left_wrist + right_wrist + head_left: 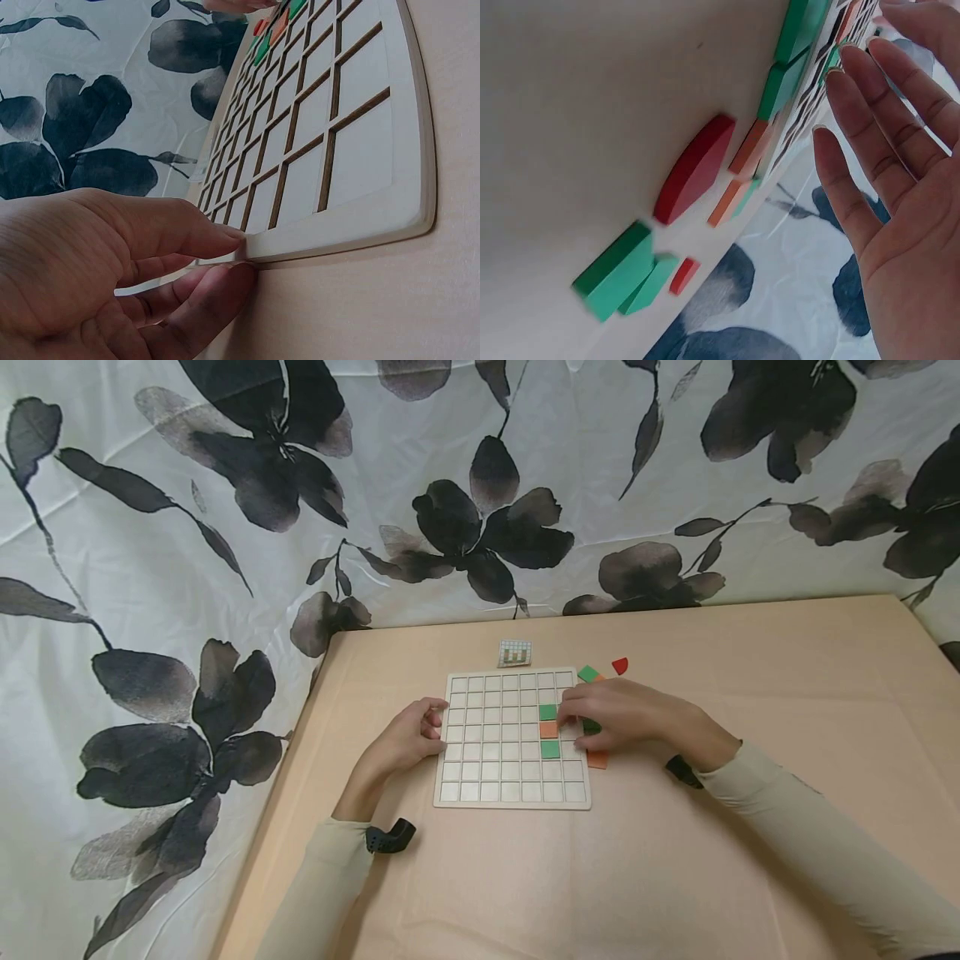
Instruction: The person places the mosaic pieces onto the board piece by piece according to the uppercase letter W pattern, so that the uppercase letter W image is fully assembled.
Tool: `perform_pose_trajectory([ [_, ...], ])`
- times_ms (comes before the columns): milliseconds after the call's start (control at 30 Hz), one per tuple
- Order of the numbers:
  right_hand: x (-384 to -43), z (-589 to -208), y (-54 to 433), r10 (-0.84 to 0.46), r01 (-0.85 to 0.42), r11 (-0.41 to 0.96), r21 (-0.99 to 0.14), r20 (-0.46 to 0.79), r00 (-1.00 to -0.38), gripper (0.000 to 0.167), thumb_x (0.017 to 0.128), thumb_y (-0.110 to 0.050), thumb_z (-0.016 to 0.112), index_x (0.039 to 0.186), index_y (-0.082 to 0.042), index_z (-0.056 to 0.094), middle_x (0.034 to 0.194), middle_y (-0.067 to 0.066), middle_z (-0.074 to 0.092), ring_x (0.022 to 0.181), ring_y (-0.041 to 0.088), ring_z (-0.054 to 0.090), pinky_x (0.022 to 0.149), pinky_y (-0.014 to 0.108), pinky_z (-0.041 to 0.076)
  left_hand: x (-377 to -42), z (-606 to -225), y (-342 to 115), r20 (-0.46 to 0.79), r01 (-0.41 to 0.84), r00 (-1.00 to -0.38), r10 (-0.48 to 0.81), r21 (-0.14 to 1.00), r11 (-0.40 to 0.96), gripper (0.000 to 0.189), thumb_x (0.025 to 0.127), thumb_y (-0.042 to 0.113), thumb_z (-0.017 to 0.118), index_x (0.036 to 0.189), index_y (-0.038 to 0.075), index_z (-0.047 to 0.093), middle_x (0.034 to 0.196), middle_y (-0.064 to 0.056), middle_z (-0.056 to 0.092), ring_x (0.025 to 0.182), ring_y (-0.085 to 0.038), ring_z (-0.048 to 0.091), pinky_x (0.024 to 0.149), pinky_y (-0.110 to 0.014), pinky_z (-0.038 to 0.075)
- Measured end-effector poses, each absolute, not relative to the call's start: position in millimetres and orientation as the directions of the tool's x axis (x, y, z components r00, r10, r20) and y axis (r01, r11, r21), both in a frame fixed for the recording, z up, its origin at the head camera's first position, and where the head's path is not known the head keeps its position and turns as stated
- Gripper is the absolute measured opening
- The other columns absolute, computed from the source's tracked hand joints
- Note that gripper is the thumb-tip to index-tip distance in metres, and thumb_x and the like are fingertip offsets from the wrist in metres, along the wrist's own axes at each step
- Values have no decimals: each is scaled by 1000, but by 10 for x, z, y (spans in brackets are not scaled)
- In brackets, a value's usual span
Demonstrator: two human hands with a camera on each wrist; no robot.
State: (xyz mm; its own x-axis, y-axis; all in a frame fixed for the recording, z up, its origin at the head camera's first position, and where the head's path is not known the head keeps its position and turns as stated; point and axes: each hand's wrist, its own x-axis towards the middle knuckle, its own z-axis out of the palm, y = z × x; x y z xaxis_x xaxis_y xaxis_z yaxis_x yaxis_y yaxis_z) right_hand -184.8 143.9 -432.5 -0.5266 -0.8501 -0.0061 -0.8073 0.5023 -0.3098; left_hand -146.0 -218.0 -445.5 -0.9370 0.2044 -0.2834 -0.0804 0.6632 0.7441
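A white board [487, 771] with a square grid lies on the table in the head view. Two green square tiles [550, 749] and an orange tile [548, 729] between them form a short column in its right part. At the board's left edge, my left hand [401, 739] pinches the rim between thumb and fingers. My right hand [630, 714] hovers over the right edge, fingertips close to the tile column. In the right wrist view its fingers are extended and spread a little, with nothing seen between them.
Loose pieces lie beyond the board's right side: a red piece [620, 666], a green piece [588, 674] and an orange piece [597, 760]. A dark red curved block [697, 169] lies among them. Behind the board is a small patterned card [514, 652]. Floral cloth [420, 435] hangs behind the table.
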Motion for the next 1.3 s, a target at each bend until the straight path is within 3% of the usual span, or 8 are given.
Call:
perform_pose_trajectory([
  [133, -1853, -4336, 1538, -836, -798, 522, -302, 5, -549, 27, 86, -28, 77, 112, -21, 72, 113, -9, 67, 109, 11, 60, 88, 34, 53, -1453, -4446, -2180, -283, -77, -937, 203, 736, 672, 67, 84, -11, 73, 144, 1, 46, 108, -11, 49, 89, -19, 52, 69, -25, 47],
  [433, -1850, -4328, 1759, -808, -768, 555, -320, 12, -589, 24, 84, -21, 75, 108, -21, 73, 106, -11, 63, 88, 7, 55, 71, 26, 47, -1439, -4423, -2181, -290, -88, -935, 202, 744, 663, 68, 84, -11, 72, 145, 1, 45, 108, -11, 49, 90, -20, 52, 71, -25, 47],
  [633, -1845, -4352, 1890, -807, -780, 560, -278, 26, -589, 27, 83, -18, 78, 109, -20, 71, 111, -10, 65, 103, 12, 57, 81, 34, 51, -1440, -4427, -2183, -286, -83, -936, 204, 744, 663, 67, 84, -11, 73, 144, 2, 46, 108, -11, 49, 90, -20, 52, 71, -25, 47],
  [1300, -1853, -4344, 2146, -738, -702, 656, -277, -39, -673, 26, 80, -17, 85, 104, -21, 74, 102, -6, 64, 100, 16, 57, 87, 39, 55, -1457, -4438, -2185, -287, -82, -935, 210, 748, 659, 67, 84, -11, 73, 145, 1, 45, 108, -11, 49, 90, -20, 53, 71, -25, 48],
])
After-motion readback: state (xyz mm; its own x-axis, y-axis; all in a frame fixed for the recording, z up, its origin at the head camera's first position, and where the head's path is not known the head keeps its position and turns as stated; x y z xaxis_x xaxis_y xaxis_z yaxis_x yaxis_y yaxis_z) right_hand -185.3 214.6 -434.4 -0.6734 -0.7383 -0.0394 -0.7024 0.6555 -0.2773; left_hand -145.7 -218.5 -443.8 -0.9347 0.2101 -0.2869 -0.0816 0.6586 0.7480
